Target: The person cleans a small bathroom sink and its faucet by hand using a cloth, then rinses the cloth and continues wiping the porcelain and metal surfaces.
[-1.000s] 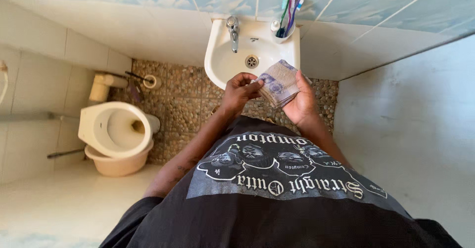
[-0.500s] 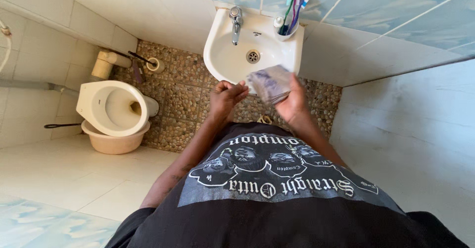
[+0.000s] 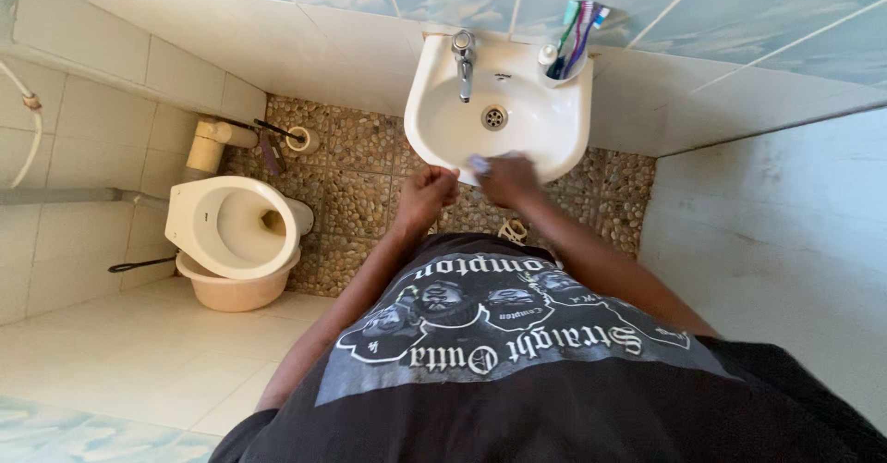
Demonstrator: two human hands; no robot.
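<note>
Your right hand (image 3: pixel 506 178) presses the folded grey cloth (image 3: pixel 480 163) on the white ceramic washbasin's (image 3: pixel 434 121) front rim, your left hand (image 3: pixel 431 188) is fisted and empty; wiping barely started.

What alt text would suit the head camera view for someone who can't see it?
Seen from above, a person's right hand presses a folded cloth onto the front rim of a white sink, the left hand fisted beside it. A cup of toothbrushes sits by the tap; a toilet stands to the left.
</note>
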